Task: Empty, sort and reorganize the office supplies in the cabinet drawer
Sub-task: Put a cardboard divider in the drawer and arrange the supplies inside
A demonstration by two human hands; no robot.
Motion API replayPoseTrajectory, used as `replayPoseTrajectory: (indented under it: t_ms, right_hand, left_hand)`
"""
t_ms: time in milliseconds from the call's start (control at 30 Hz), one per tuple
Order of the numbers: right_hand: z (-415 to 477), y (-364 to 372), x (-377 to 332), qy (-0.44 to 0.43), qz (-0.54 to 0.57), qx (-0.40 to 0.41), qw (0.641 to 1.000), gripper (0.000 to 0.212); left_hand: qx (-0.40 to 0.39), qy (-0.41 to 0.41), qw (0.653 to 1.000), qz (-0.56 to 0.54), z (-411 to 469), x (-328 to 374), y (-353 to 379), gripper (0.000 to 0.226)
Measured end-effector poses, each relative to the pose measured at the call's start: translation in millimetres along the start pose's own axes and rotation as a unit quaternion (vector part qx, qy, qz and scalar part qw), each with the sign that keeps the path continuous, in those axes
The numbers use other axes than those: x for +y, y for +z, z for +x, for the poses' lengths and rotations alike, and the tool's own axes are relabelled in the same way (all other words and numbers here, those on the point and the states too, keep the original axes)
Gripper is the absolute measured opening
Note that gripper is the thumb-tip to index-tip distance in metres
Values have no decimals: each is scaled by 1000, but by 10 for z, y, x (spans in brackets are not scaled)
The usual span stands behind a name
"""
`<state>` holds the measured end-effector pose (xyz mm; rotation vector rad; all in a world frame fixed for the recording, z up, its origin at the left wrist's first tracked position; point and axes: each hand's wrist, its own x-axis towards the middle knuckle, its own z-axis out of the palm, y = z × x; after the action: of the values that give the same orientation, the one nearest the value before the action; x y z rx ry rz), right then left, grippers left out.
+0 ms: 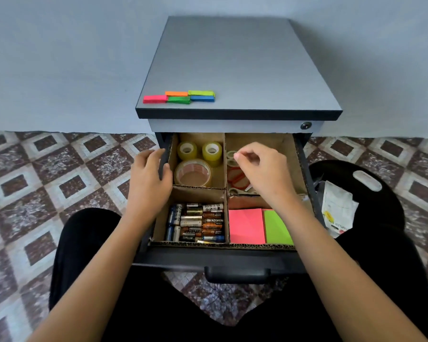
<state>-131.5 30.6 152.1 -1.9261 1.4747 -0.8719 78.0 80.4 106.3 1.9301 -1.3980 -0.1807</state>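
1. drawer (215, 257) looks mostly sorted: tape rolls (193, 172) back left, batteries (195, 222) front left, sticky notes (246, 225) front right, scissors (236, 178) back right.
2. colored flags (178, 97) sit on the cabinet top (232, 70), so they're probably what's left.
3. left hand (150, 178) grips the drawer's left wall; right hand (262, 169) hovers over the scissors, fingers curled in, can't tell if they pinch anything.

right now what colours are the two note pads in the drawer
One pink pad and, to its right, one green pad; the head view shows them best.

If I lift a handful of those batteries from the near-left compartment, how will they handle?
The batteries are smooth cylinders lying loose on their sides, so they will probably roll and slip apart. Metal-cased, so likely heavy for their size.
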Motion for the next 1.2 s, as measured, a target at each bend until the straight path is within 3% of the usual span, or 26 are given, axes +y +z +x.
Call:
replayPoseTrajectory:
  t_ms: [100,333,500,800,1200]
  right_hand:
    - [240,53,-184,-46,-10,-14,999,17]
    - [810,266,-668,-134,-56,-25,989,20]
    - [1196,492,-951,-171,-116,-61,977,25]
    - [1465,692,-1167,-165,-255,-128,944,33]
    - [1478,739,-1223,-209,-306,-120,921,25]
  left_hand:
    - [40,55,998,5,209,76,-88,29]
    - [51,123,990,42,917,102,-312,25]
    - [-33,93,992,82,1327,199,-454,41]
    - [-154,89,974,140,1654,105,-534,30]
    - [-116,150,975,112,1559,54,-578,29]
